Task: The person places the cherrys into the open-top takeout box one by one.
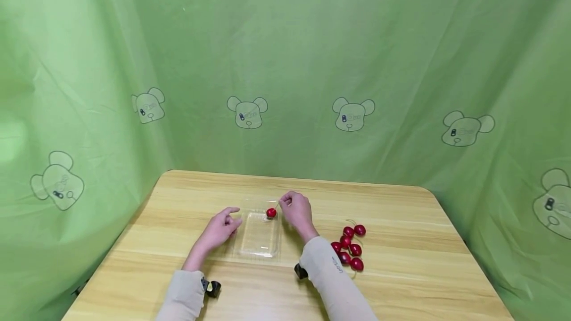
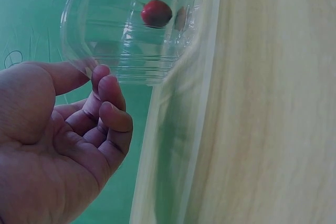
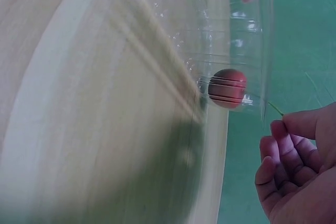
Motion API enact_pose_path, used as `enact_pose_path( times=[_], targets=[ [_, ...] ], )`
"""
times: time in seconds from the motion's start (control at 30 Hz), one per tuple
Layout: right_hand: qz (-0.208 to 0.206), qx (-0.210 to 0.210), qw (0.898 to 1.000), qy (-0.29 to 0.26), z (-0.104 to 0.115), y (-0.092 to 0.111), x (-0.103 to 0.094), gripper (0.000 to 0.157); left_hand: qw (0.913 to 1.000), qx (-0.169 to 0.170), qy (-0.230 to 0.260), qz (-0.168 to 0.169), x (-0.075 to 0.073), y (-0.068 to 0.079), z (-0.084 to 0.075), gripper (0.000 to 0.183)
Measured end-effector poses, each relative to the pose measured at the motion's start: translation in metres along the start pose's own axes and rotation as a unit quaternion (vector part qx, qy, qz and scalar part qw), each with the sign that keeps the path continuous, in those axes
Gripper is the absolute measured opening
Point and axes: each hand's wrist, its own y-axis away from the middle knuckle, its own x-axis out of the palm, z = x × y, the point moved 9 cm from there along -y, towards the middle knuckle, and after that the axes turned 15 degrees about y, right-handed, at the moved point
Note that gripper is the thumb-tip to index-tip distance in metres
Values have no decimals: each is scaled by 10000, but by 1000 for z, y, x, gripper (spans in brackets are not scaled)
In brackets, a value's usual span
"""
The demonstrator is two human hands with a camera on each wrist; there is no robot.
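A clear plastic container (image 1: 259, 241) stands on the table between both hands. Inside its far right corner is a red cherry (image 1: 271, 212), also visible through the clear wall in both wrist views. My right hand (image 1: 297, 210) pinches this cherry's thin green stem (image 3: 275, 108) between thumb and forefinger, just outside the wall. The left hand (image 1: 219, 228) is at the container's left side, thumb and forefinger apart in the head view. In the left wrist view its fingertips (image 2: 107, 80) overlap the rim; the exact contact is unclear.
Several more cherries (image 1: 355, 249) lie in a loose cluster on the table, right of the right forearm. The wooden table (image 1: 401, 271) has rounded far corners. A green curtain (image 1: 290, 147) with bear prints hangs behind it and along both sides.
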Motion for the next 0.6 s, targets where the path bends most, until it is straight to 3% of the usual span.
enact_pose_path(
  times=[0.6],
  targets=[
    [-118,-88,9999,73,-3,0,-1,6,10000,-13,-49,1,-1,0,1,50]
  ],
)
